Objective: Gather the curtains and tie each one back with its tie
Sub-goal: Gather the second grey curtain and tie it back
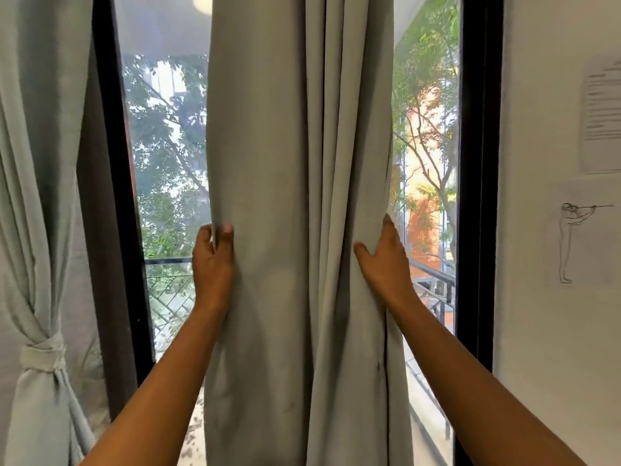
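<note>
A pale grey-green curtain (295, 196) hangs in loose vertical folds down the middle of the window. My left hand (212, 260) pinches its left edge between thumb and fingers at mid height. My right hand (384, 255) grips its right edge, thumb in front and fingers behind the cloth. At the far left a second curtain (37, 163) of the same colour is drawn together, with a pale fabric tie (42, 358) wrapped around it low down. No tie for the middle curtain is visible.
A black window frame (477, 163) stands to the right and another black post (117, 196) to the left. Behind the glass are a balcony railing (171, 287) and trees. The white wall (537, 297) at right carries a printed sheet (601, 116) and a line drawing (571, 237).
</note>
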